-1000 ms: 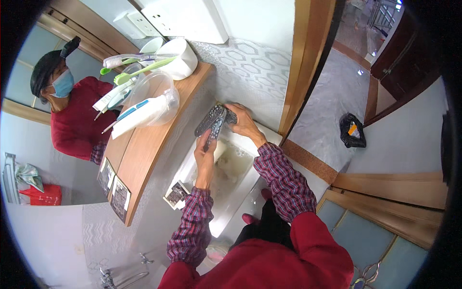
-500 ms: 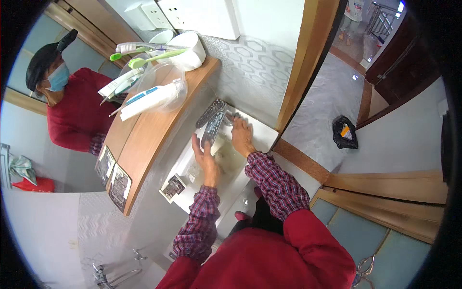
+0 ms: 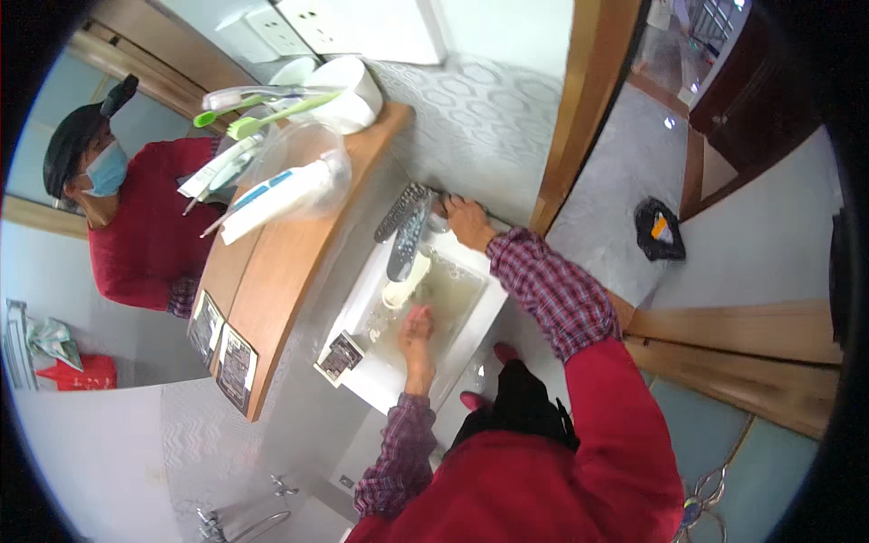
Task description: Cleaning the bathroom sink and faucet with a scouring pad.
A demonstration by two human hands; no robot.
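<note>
I stand at a white washbasin (image 3: 471, 330) holding murky water. A chrome tap (image 3: 405, 231) reaches over it from the wall side, with a pale cream thing (image 3: 399, 291) below its spout. My right hand (image 3: 466, 222) is at the tap's far end, fingers curled on it. My left hand (image 3: 418, 328) is down inside the basin, fingers apart and holding nothing. Both sleeves are plaid under a red top.
A wooden shelf (image 3: 290, 271) to the left carries a toothpaste tube (image 3: 272, 195), green toothbrushes (image 3: 272, 118), a clear glass and a white bowl (image 3: 348, 90). A small dark packet (image 3: 341, 357) lies on the basin rim. A mirror (image 3: 109, 235) shows my reflection. A black bag (image 3: 658, 228) sits on the floor.
My left hand has left the tap and dropped into the basin. My right hand stays at the tap. The view has shifted slightly.
</note>
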